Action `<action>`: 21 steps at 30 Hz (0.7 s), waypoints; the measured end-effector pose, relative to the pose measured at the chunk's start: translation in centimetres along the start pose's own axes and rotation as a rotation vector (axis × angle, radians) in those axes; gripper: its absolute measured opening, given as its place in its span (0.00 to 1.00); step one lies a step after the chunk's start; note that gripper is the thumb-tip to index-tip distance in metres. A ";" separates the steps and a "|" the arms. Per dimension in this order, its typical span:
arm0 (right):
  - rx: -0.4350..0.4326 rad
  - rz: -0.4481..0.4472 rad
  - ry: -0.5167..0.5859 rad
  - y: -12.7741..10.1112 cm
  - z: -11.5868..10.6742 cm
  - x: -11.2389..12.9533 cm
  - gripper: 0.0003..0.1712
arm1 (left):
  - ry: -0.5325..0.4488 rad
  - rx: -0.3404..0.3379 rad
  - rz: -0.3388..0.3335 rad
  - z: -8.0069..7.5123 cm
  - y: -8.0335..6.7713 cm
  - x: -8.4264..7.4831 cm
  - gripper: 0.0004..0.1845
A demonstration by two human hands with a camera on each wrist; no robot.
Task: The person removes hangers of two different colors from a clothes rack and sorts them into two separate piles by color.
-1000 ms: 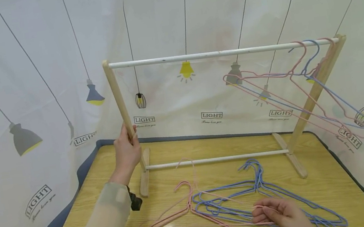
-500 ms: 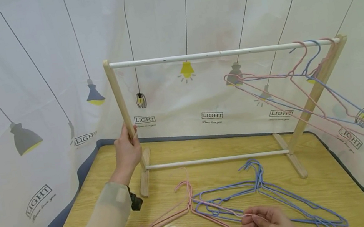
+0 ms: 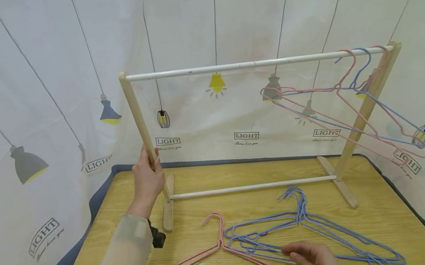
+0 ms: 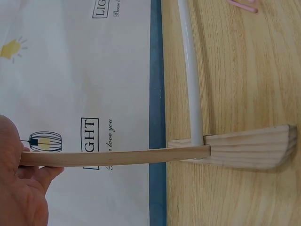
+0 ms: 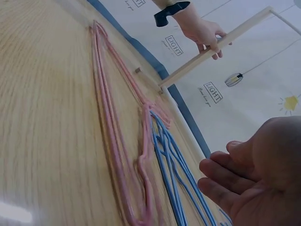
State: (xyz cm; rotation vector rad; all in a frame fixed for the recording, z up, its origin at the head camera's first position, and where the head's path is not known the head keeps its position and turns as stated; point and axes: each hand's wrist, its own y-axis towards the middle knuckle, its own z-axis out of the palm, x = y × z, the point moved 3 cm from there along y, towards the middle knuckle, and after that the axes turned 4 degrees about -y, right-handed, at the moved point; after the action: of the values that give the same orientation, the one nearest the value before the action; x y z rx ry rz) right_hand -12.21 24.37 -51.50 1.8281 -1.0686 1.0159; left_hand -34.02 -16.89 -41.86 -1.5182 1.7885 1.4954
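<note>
Head view: the left hand [image 3: 147, 178] has its grip round the rack post [image 3: 137, 116] at the table's [image 3: 379, 217] far left corner. The right hand [image 3: 316, 260] hovers with an empty, relaxed grip over the pink hangers [image 3: 198, 261] and blue hangers [image 3: 332, 233] at the near edge.

Left wrist view: the post [image 4: 117, 157] is held.

Right wrist view: the fingers [image 5: 221, 176] are wide, empty.

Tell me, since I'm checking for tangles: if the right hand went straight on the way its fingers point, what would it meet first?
Probably the blue hangers lying on the table: the right hand hovers open just over them, fingers stretched toward that pile. Depth is unclear; the pink hangers lie close beside.

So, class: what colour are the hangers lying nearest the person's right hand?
Blue hangers, beside the right hand; the head view shows them best.
</note>
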 end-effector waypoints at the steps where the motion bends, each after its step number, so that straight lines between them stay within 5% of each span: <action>1: -0.017 0.014 0.002 -0.1 -0.2 0.1 0.13 | -0.002 -0.002 0.005 0.0 0.0 0.0 0.28; 8: -0.142 0.232 0.081 -0.5 -3.0 1.3 0.18 | 0.001 -0.013 0.018 0.1 -0.1 -0.1 0.28; 21: -0.390 0.201 0.020 -1.0 -11.6 2.5 0.20 | 0.009 0.001 0.011 0.1 -0.2 -0.1 0.28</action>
State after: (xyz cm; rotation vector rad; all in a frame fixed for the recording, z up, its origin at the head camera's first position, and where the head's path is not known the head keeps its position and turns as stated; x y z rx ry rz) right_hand -13.40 34.28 -45.08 1.4159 -1.3529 0.8631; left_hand -33.87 -16.71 -41.87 -1.5200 1.8051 1.4946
